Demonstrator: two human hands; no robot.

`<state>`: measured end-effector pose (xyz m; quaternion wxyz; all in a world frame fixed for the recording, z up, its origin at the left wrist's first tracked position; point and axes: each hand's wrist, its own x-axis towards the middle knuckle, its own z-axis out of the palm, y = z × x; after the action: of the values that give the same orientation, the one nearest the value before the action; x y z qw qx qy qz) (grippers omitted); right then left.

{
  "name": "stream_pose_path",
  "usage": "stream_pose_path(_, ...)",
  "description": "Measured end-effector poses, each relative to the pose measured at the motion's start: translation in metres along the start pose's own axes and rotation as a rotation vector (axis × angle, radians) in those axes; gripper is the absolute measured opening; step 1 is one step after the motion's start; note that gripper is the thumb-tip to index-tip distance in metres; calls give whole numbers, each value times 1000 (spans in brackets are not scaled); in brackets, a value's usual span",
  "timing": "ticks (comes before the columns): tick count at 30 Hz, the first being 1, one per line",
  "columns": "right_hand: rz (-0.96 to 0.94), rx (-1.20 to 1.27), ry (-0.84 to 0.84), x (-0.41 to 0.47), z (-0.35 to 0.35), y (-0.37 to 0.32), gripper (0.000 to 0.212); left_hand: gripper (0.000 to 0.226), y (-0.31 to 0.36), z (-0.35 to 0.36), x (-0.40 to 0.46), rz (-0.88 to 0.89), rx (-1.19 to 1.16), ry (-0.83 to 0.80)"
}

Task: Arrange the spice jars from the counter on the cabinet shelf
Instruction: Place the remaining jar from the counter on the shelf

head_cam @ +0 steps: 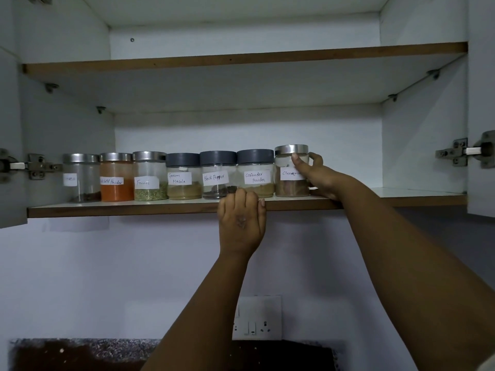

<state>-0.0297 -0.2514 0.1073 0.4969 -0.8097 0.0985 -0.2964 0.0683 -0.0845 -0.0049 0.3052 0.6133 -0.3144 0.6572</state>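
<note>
At the right end of a row of seven spice jars on the lower cabinet shelf (160, 207), the right hand (317, 174) grips the cinnamon jar (292, 171), thumb across its front and fingers (314, 158) curled round its 3 o'clock side, partly hiding the label. The left hand (241, 222) hooks its curled fingers over the shelf's front edge, below the black pepper jar (217, 174) and coriander jar (255, 173); its fingertips are hidden. The leftmost jar (81, 178) has a label too dim to read.
</note>
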Motion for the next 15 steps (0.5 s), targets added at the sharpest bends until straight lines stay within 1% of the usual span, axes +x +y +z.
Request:
stream_pose_path(3, 13, -94, 29, -8, 3, -4, 93, 18, 1, -3, 1, -6, 2, -14)
stream_pose_path(5, 3, -206, 64, -16, 6, -7, 95, 17, 1, -5, 1, -6, -5, -32)
stream_pose_path(7, -7, -361, 100, -27, 10, -7, 97, 17, 1, -7, 1, 2, -10, -50)
stream_pose_path(9, 6, -585, 143, -41, 16, -3, 98, 17, 0, -10, 2, 15, -19, -65)
stream_pose_path(12, 1, -893, 273, -61, 25, 10, 100, 18, -1, -16, 1, 34, -38, -99)
stream_pose_path(15, -75, -1004, 434, -81, 28, 23, 94, 19, 2, -23, -5, 22, -71, -122)
